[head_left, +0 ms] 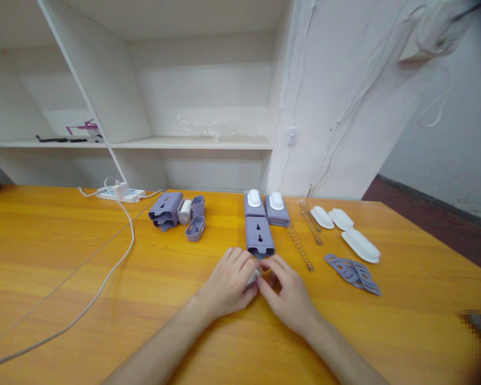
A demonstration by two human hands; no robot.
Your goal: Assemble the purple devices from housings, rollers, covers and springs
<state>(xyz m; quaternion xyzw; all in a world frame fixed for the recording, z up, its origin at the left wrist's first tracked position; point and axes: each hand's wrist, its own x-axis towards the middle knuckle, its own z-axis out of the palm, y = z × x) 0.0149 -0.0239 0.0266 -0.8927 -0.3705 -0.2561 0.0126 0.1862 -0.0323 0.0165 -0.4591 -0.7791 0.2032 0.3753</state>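
In the head view, my left hand [235, 279] is closed around a small white plastic piece [253, 277], mostly hidden by the fingers. My right hand [287, 293] meets it from the other side, thumb and fingertips pinched at the same piece. Just beyond my fingers lies a purple plastic housing [259, 234] with two keyhole slots on top and an open end facing me. Two more purple housings, a left one [248, 211] and a right one [278, 218], stand behind it, each topped by a white oval part [276, 201].
Metal coil springs [300, 250], white oval covers [361, 246] and flat purple plates [353, 275] lie to the right. At left are stacked purple housings [166, 208], a white cylinder [185, 212] and small purple cups [195, 229]. A white cable [116, 263] runs from a power strip [122, 194].
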